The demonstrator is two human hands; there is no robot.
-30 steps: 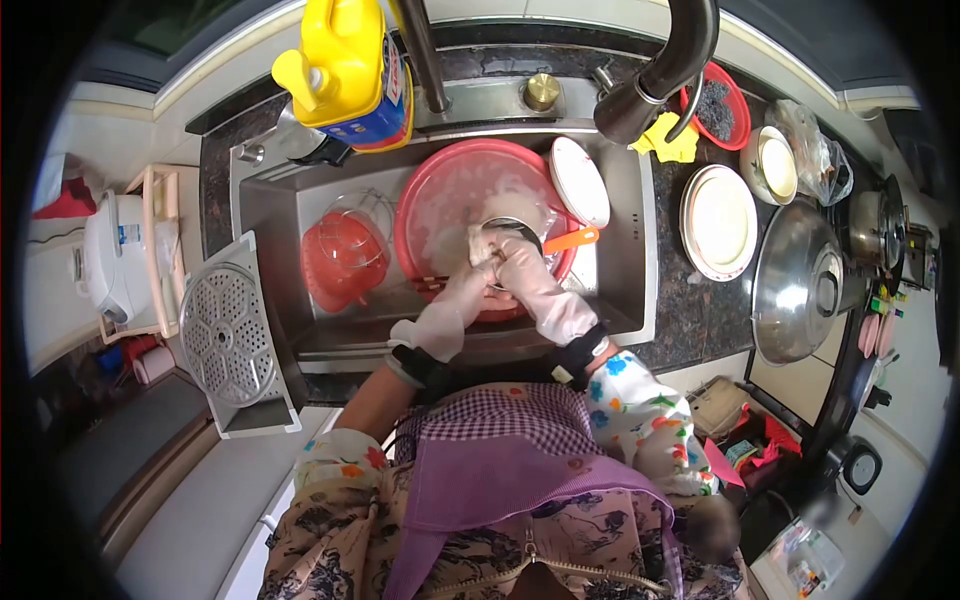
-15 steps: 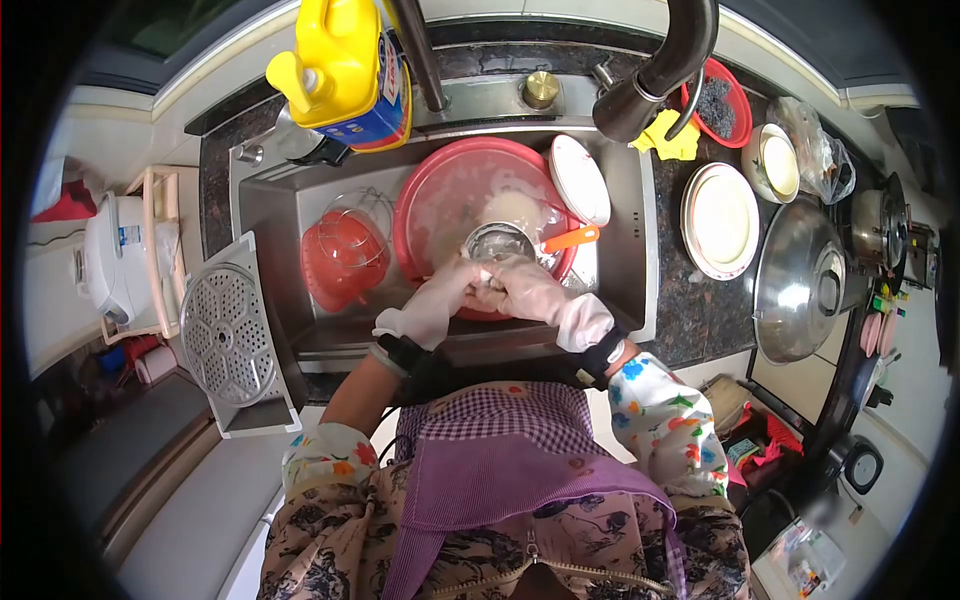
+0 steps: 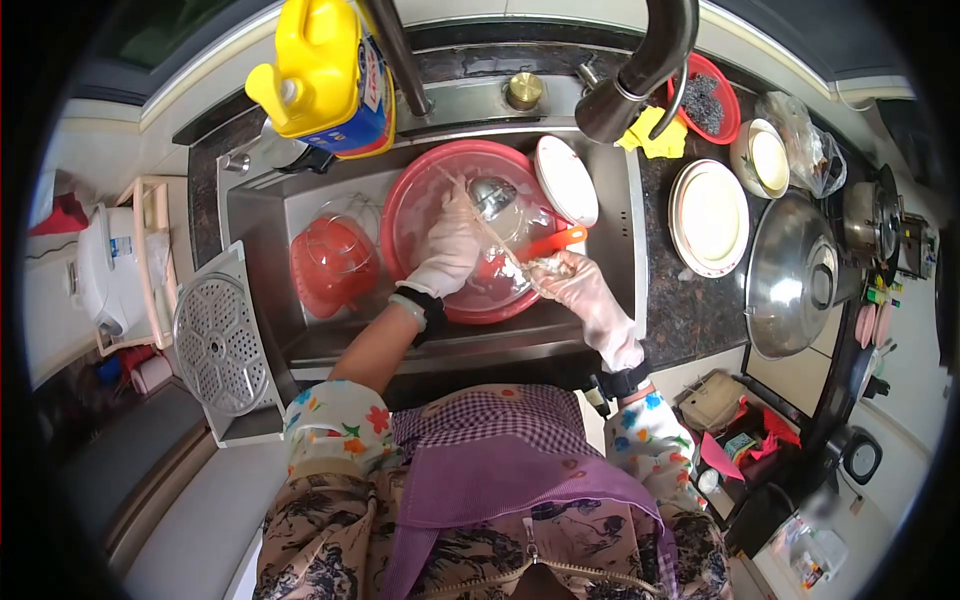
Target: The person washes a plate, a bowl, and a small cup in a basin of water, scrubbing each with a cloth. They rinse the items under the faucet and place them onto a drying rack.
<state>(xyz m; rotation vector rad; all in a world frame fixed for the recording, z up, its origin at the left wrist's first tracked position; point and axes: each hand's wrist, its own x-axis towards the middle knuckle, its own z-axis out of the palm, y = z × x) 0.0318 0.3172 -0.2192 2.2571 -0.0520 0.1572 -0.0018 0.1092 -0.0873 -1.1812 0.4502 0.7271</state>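
In the sink, a red basin (image 3: 400, 215) holds cloudy water. My left hand (image 3: 452, 240), in a pale thin glove, reaches into it with fingers pressed together; what they grip is hard to make out. Just right of those fingers shows the round metal bowl of a ladle (image 3: 493, 197). A thin pale length, apparently its handle, slants down towards my right hand (image 3: 567, 280). That gloved hand is curled closed around its near end at the basin's right rim, with wet foam on the fingers. Right above it an orange handle (image 3: 556, 241) lies across the basin's rim.
A white bowl (image 3: 567, 180) leans between basin and sink wall. Left in the sink are a red colander-like container (image 3: 330, 265) and a wire rack. A yellow jug (image 3: 325, 75) and a faucet (image 3: 610, 110) stand behind. Stacked plates (image 3: 708, 218) and a metal lid (image 3: 793, 275) lie right.
My hands were together at the basin's near side around the ladle. They have parted: the left has moved up into the basin, the right to its right rim. The ladle's bowl now lies farther back.
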